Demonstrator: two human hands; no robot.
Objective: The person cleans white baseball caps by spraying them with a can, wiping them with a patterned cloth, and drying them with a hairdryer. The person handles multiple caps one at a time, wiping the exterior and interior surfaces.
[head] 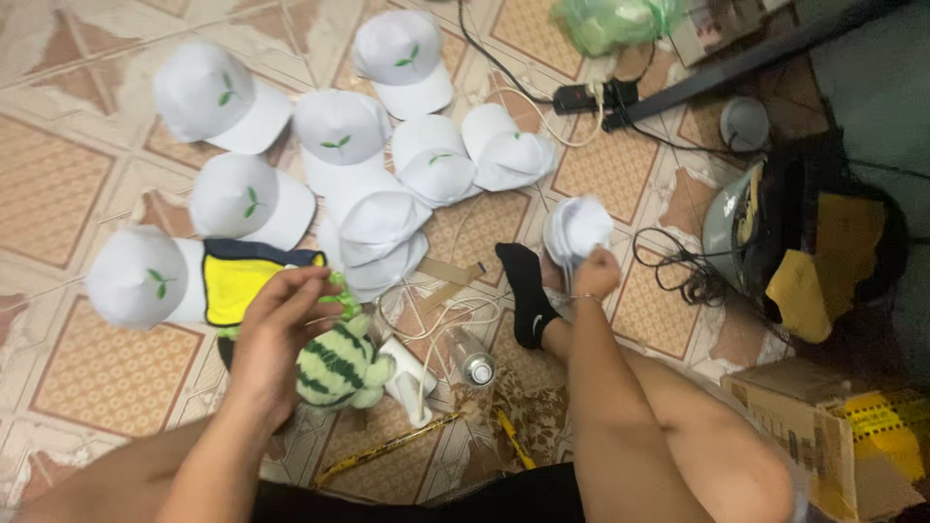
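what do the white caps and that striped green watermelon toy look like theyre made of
White caps: probably woven cotton or polyester, matte; they crease softly, with a small green leaf mark on the front. The right hand holds another cap. Watermelon toy: plush fabric, seemingly stuffed, with a fuzzy, rounded surface; the left hand rests on it.

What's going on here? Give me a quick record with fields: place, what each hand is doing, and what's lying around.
place: patterned tile floor, seen from above
left hand: fingers curled over a green striped plush toy
right hand: shut on a small stack of white caps
spread out: white caps with a green leaf mark
beside the left hand: yellow and navy cloth
near the black sock: clear plastic bottle, white cords
right side: cardboard box
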